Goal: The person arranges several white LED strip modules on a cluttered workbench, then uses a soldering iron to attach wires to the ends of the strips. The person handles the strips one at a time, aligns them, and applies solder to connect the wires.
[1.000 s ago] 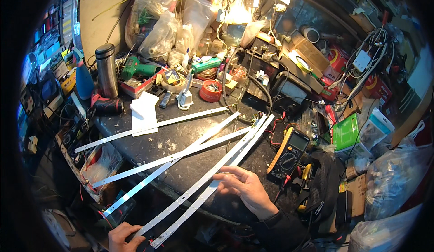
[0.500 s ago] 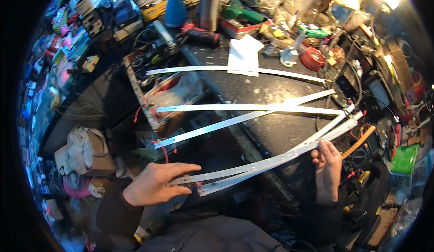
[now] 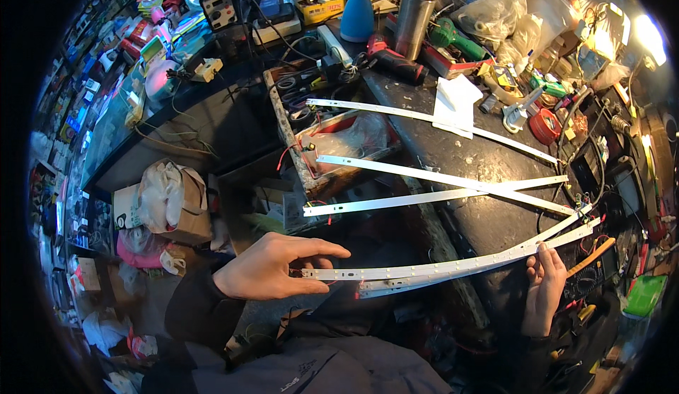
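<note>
**Head view: both hands now on the nearest pair of LED strips**

Nearest you, your left hand (image 3: 272, 270) has come up from the lower edge since a second ago and now pinches the near end of the two long white LED strips (image 3: 453, 267) between thumb and fingers. Your right hand (image 3: 544, 288), fingers curled, holds them further along, so the pair is supported at both ends. Beyond, three more strips (image 3: 438, 182) lie crossed on the dark workbench (image 3: 495, 160), below a white folded paper (image 3: 456, 104) and a steel flask (image 3: 414, 8).

Bench clutter, far end.
Steel flask (image 3: 414, 8) upright beside blue cone (image 3: 358, 13); white folded paper (image 3: 456, 104) near red tape roll (image 3: 545, 125); green case (image 3: 643, 296) at right.
</note>
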Motion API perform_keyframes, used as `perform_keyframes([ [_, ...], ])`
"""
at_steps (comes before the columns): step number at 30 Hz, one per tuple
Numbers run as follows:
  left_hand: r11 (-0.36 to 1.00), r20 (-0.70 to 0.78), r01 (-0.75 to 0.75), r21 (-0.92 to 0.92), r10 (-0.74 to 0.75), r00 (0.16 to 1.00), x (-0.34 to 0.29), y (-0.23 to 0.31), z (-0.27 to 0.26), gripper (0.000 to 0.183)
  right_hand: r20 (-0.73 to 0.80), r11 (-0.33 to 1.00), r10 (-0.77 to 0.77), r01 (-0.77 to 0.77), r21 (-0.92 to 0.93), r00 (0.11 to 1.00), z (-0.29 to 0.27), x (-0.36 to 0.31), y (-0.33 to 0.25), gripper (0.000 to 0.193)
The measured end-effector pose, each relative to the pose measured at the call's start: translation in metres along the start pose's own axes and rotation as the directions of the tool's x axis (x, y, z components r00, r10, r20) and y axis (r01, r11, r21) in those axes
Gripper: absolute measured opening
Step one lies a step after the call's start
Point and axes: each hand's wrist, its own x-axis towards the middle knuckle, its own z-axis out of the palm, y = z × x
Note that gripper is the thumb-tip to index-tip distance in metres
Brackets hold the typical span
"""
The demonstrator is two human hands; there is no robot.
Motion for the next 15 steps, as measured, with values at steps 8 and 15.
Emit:
perform_keyframes([
  [8, 0.999, 0.025, 0.031, -0.032, -0.030, 0.999, -0.0018, -0.0046, -0.0012, 0.058, 0.011, 1.000, -0.007, 0.007, 0.023, 1.000, 0.0014, -0.0010, -0.0005, 0.016],
  [15, 0.997, 0.051, 0.058, -0.045, -0.055, 0.997, -0.0011, -0.0055, -0.0020, 0.060, 0.031, 1.000, -0.018, 0.017, 0.025, 0.999, -0.0010, 0.0002, 0.0009, 0.018],
])
